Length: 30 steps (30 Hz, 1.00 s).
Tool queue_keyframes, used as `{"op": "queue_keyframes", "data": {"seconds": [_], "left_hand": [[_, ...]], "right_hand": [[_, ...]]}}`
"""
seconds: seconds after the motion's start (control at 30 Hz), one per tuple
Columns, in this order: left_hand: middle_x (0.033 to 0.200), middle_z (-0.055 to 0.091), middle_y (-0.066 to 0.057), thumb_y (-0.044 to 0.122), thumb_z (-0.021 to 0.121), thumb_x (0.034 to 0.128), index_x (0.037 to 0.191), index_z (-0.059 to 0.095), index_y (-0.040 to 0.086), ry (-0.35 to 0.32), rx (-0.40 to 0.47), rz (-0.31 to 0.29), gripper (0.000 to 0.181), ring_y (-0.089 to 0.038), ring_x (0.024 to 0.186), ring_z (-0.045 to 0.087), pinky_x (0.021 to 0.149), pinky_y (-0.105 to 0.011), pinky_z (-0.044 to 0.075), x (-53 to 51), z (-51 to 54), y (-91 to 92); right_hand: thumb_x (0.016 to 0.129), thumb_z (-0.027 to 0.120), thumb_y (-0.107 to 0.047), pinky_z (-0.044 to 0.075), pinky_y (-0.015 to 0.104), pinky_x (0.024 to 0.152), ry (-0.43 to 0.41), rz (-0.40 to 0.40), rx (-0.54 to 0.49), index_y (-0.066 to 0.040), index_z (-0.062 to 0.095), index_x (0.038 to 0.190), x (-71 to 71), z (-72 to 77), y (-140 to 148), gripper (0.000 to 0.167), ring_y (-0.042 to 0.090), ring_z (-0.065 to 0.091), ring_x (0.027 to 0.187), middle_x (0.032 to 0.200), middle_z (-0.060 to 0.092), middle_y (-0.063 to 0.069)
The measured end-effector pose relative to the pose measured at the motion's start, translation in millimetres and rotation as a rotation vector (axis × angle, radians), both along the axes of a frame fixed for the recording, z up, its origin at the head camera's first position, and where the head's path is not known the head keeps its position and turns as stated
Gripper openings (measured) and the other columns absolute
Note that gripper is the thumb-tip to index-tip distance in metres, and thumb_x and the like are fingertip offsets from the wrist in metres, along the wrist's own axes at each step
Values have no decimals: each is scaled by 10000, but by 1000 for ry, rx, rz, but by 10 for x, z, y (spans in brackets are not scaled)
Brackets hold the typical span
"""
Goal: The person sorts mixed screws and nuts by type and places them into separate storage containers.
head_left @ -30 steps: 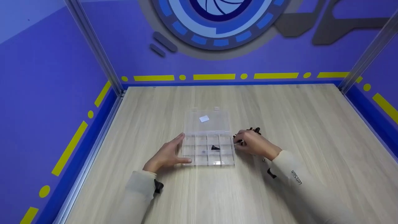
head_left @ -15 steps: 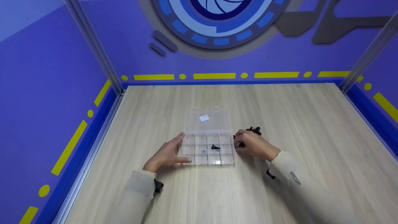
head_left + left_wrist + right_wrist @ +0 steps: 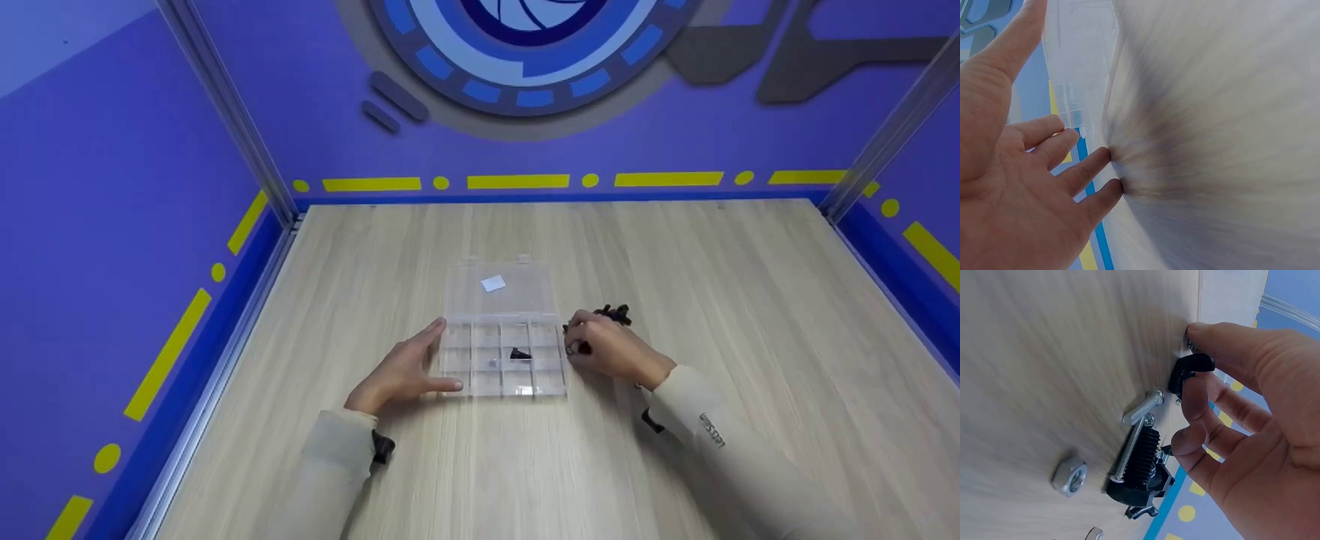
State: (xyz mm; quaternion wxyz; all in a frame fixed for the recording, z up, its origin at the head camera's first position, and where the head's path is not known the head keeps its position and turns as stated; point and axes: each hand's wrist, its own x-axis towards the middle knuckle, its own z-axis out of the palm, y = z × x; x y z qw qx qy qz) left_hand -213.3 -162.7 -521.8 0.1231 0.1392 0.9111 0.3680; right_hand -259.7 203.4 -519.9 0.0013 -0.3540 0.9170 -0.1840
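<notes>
A clear plastic compartment box (image 3: 486,385) lies with its lid (image 3: 517,296) folded back, a white sticker on it. One black piece (image 3: 519,354) sits inside, in a middle compartment. My left hand (image 3: 401,373) touches the box's left side with spread, mostly straight fingers, the thumb at the front corner. Close to the right wall, my right hand (image 3: 611,346) has its thumb against a small silver threaded part (image 3: 1188,341), apparently pinched; the index fingertip is hidden. Beside those fingers is a bent black piece (image 3: 1193,364).
Right of the box, a silver screw (image 3: 1144,408), a hex nut (image 3: 1069,477) and a black threaded bolt (image 3: 1143,461) lie on the wooden table (image 3: 720,300). Another nut (image 3: 1095,534) shows at the lower edge of the right wrist view. Blue panels (image 3: 150,225) enclose the table.
The right hand's fingers have shifted slightly beside the box's right wall; silver showed between them half a second ago. The left hand and box stay in place.
</notes>
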Motion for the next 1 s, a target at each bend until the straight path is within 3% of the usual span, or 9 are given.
{"op": "queue_keyframes", "data": {"seconds": [0.33,0.53,0.8,1.0], "left_hand": [[1696,221,-82,397,909,779,1629,249,57,4,-1,-2,1128,-247,1559,195,1267,-416,179,-4,1,7],[1697,212,-90,401,905,783,1628,241,48,9,-3,-15,1131,-253,1558,190,1267,-417,181,-17,-3,-2],[1697,214,-90,410,904,781,1633,232,59,9,-12,-16,1140,-265,1556,205,1263,-426,199,-23,-2,-1],[1695,223,-99,403,903,785,1628,248,50,8,-12,-10,1125,-272,1557,203,1266,-429,185,-19,-5,8]], "right_hand": [[884,746,-22,564,377,763,-4,11,-24,-126,723,880,-10,15,17,106,204,634,949,1058,650,38],[891,726,9,578,395,815,-48,14,-81,-74,769,966,-27,54,40,120,215,667,956,1014,701,49],[879,715,25,569,336,735,-125,-49,-113,-56,772,1029,-29,149,46,180,164,675,847,990,754,22],[900,716,15,551,296,659,-118,-93,-123,-78,764,1032,-12,190,21,168,105,656,753,981,760,21]]}}
